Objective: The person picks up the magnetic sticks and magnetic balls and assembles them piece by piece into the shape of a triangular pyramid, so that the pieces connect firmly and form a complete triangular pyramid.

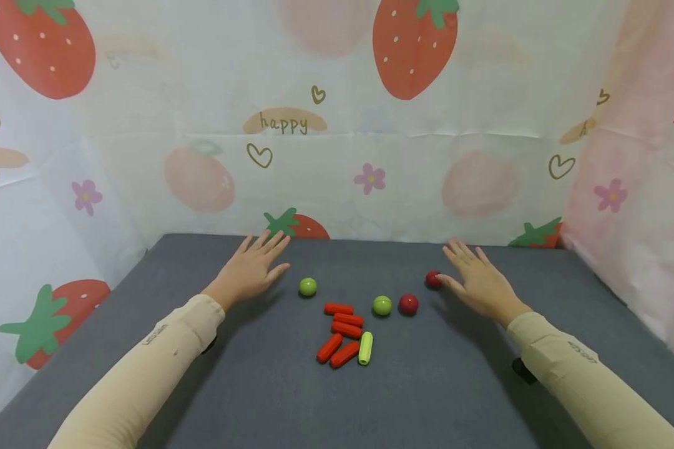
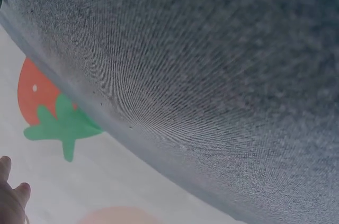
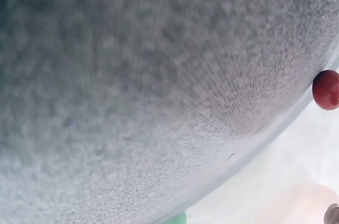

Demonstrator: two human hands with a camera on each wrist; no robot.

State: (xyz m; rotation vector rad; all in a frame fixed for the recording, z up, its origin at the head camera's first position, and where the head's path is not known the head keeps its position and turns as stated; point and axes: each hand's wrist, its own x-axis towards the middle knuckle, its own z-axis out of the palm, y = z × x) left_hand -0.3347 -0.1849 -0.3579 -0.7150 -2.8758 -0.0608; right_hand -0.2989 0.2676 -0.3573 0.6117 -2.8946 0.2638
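My left hand (image 1: pixel 249 272) is held over the far left of the table, fingers spread and straight, holding nothing. A green ball (image 1: pixel 307 287) lies just to its right. On the other side my right hand (image 1: pixel 482 285) is likewise spread and holds nothing. Its thumb overlaps a dark red ball (image 1: pixel 432 279) in the head view; whether they touch I cannot tell. That red ball (image 3: pixel 326 90) also shows at the right edge of the right wrist view. Between the hands lie another green ball (image 1: pixel 382 305) and a second red ball (image 1: pixel 408 304).
Several short red cylinders (image 1: pixel 345 355) lie in a loose group at the table's middle, beside one light green cylinder (image 1: pixel 366 348). The dark grey table (image 1: pixel 415 399) is bordered by a white curtain (image 1: pixel 337 187) printed with strawberries, at the back and both sides.
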